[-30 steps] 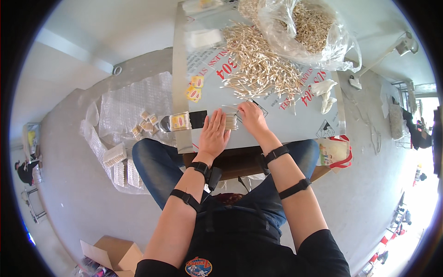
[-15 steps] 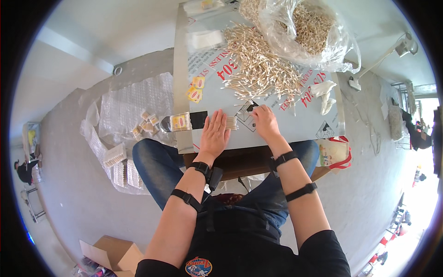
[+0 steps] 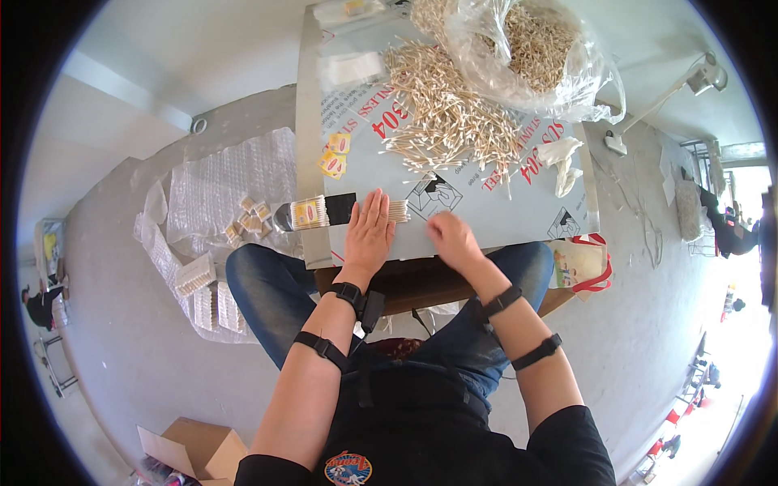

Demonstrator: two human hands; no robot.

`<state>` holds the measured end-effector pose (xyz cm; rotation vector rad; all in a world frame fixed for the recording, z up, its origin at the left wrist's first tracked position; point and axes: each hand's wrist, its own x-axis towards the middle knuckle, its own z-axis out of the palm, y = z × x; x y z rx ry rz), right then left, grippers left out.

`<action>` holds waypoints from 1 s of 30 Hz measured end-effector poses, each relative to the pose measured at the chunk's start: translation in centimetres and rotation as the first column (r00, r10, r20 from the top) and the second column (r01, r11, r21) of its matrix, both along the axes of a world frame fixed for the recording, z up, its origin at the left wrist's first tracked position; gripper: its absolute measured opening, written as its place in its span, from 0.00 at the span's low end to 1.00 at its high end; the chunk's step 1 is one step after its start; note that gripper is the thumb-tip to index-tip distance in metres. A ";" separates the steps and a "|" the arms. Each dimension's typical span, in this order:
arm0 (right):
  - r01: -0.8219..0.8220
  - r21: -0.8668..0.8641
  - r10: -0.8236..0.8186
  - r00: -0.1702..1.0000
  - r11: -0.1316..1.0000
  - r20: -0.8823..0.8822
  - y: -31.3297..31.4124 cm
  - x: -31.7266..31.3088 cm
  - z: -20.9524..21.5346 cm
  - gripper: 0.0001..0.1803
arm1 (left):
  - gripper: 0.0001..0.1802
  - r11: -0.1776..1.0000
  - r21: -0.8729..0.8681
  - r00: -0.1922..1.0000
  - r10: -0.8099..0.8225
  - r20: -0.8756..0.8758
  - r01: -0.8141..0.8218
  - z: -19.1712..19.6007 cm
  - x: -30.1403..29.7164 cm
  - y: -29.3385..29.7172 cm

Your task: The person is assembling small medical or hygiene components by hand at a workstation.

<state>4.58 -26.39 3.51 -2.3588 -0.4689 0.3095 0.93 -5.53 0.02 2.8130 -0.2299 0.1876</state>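
My left hand [image 3: 370, 231] lies flat, fingers stretched out, on a row of cotton swabs [image 3: 398, 211] near the table's front edge. The tips of the swabs stick out to its right. On its left, a black strip [image 3: 340, 208] leads to a clear pack of cotton swabs [image 3: 309, 213] with a yellow-and-white label, which reaches past the table's left edge. Just right of the swab row, my right hand [image 3: 455, 243] has its fingers curled together. Whatever it may hold is hidden. Farther back lies a large heap of loose cotton swabs [image 3: 454, 109].
A clear plastic bag [image 3: 596, 85] full of swabs stands behind the heap. Yellow label cards [image 3: 333, 155] lie at the left, a crumpled white glove-like piece [image 3: 559, 162] at the right. Beside the table, bubble wrap [image 3: 235, 174] bears small packs [image 3: 254, 216]. An open cardboard box [image 3: 194, 449] sits lower left.
My right hand has drawn back from the table, toward me and slightly left. My left hand stays flat on the swabs. The whole view has shifted a little.
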 end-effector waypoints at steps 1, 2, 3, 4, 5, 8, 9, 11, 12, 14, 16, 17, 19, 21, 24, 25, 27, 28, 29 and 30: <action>0.086 0.018 -0.087 0.994 0.996 0.067 0.2 1.4 -0.5 0.07 | 0.33 1.000 -0.003 1.000 -0.003 0.011 0.003 0.1 0.0 0.1; 0.170 0.042 -0.175 0.976 0.984 0.133 0.6 2.8 -0.6 0.09 | 0.33 1.000 0.001 1.000 -0.003 0.012 0.003 0.1 0.1 0.1; 0.170 0.046 -0.175 0.976 0.984 0.133 0.8 4.1 -0.8 0.09 | 0.33 1.000 -0.003 1.000 -0.004 -0.007 0.004 0.2 0.0 0.0; 0.225 0.028 -0.226 0.958 0.974 0.176 1.0 5.3 -0.7 0.09 | 0.33 1.000 -0.006 1.000 -0.004 -0.025 0.003 0.3 0.0 0.0; 0.279 0.013 -0.275 0.936 0.960 0.219 1.3 6.2 -0.6 0.10 | 0.33 1.000 -0.003 1.000 -0.003 -0.024 0.003 0.3 0.0 -0.1; 0.270 -0.023 -0.256 0.933 0.963 0.252 1.8 7.7 -0.8 0.08 | 0.34 1.000 -0.021 1.000 -0.006 -0.022 0.006 0.4 0.0 -0.2; 0.270 -0.023 -0.256 0.934 0.963 0.251 1.9 7.9 -0.9 0.08 | 0.33 0.999 -0.032 1.000 -0.012 -0.022 0.011 0.3 0.1 -0.1; 0.152 -0.031 -0.145 0.974 0.988 0.177 2.1 8.1 -1.1 0.05 | 0.33 0.999 -0.046 1.000 -0.016 -0.026 0.015 0.2 -0.1 -0.1; 0.152 -0.033 -0.144 0.974 0.988 0.174 2.3 7.8 -1.2 0.05 | 0.34 0.999 -0.030 1.000 -0.012 -0.028 0.012 0.1 -0.1 0.0; 0.149 -0.025 -0.144 0.976 0.988 0.162 3.0 6.9 -1.1 0.03 | 0.34 1.000 -0.014 0.999 -0.007 -0.033 0.006 -0.1 -0.1 0.2; 0.119 -0.016 -0.114 0.977 0.993 0.178 3.8 6.4 -1.2 0.03 | 0.34 1.000 0.001 1.000 -0.008 -0.029 0.008 -0.1 -0.1 0.2; 0.089 -0.006 -0.086 0.977 0.996 0.195 4.0 6.2 -1.3 0.02 | 0.34 1.000 -0.001 0.999 -0.011 -0.030 0.011 -0.1 0.0 0.0; 0.076 0.011 -0.076 0.983 0.997 0.168 4.7 5.8 -1.4 0.02 | 0.34 1.000 -0.010 0.999 -0.009 -0.036 0.009 0.0 0.0 0.0; 0.061 0.030 -0.064 0.988 0.998 0.141 5.3 5.5 -1.4 0.02 | 0.34 1.000 -0.010 1.000 -0.006 -0.028 0.006 0.0 0.0 -0.1; 0.031 0.026 -0.034 0.993 0.999 0.110 5.9 5.2 -0.9 0.03 | 0.33 1.000 -0.002 1.000 0.002 -0.015 -0.003 0.1 -0.1 -0.1; 0.034 0.057 -0.038 0.996 0.998 0.077 5.8 5.3 -0.8 0.03 | 0.33 1.000 0.004 1.000 0.004 -0.007 -0.004 0.2 -0.1 -0.1; 0.038 0.087 -0.042 0.998 0.995 0.043 5.8 5.3 -0.7 0.03 | 0.33 1.000 0.000 1.000 0.005 -0.017 -0.005 0.3 -0.1 0.0; 0.044 0.093 -0.047 0.998 0.995 0.040 5.7 5.3 -0.7 0.03 | 0.33 1.000 -0.004 1.000 0.005 -0.027 -0.005 0.3 -0.1 0.0; 0.050 0.099 -0.053 0.998 0.994 0.037 5.7 5.4 -0.7 0.03 | 0.33 1.000 -0.005 1.000 0.005 -0.026 -0.005 0.3 0.0 -0.1; 0.050 0.098 -0.054 0.998 0.994 0.038 5.6 5.3 -0.6 0.03 | 0.33 1.000 -0.010 1.000 0.003 -0.024 -0.003 0.4 0.0 -0.1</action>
